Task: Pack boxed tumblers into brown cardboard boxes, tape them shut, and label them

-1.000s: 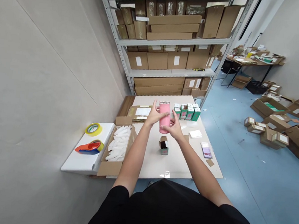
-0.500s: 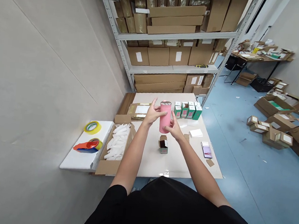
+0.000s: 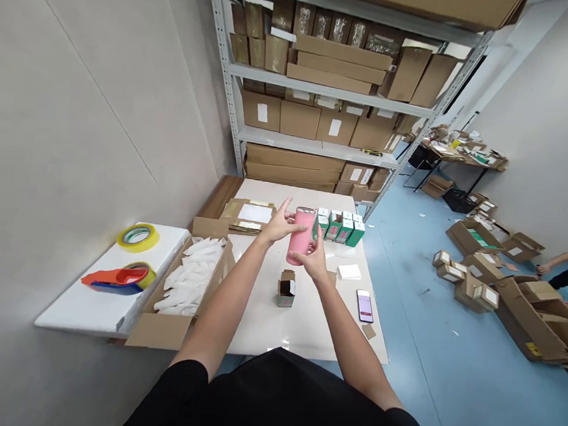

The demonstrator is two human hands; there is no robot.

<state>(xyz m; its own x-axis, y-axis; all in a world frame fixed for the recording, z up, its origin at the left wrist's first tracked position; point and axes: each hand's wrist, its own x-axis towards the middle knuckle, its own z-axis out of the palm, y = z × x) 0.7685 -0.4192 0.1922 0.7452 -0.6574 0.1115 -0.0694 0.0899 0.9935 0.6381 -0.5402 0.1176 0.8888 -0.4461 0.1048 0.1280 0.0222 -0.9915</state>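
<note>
Between my two hands is a pink tumbler (image 3: 299, 240) with a shiny metallic top, held nearly upright above the table (image 3: 258, 318). My left hand (image 3: 279, 226) grips its upper left side, thumb across the front and index finger pointing up. Lower down on the right, my right hand (image 3: 314, 257) closes round it near the base. Below the tumbler a small green box (image 3: 286, 292) stands with its brown flaps up and its dark inside showing. Several green-and-white boxes (image 3: 345, 231) stand in a row behind my right hand.
Left of my arm sits an open carton of white packets (image 3: 192, 274), beside a yellow tape roll (image 3: 138, 236) and a red tape dispenser (image 3: 120, 277). A phone (image 3: 364, 306) and white cards (image 3: 349, 271) lie to the right. Shelving (image 3: 320, 146) rises behind; another person's arm (image 3: 558, 261) shows far right.
My view has turned to the right and upward, bringing another person in at the right edge. Both hands keep hold of the tumbler, which stays above the small box.
</note>
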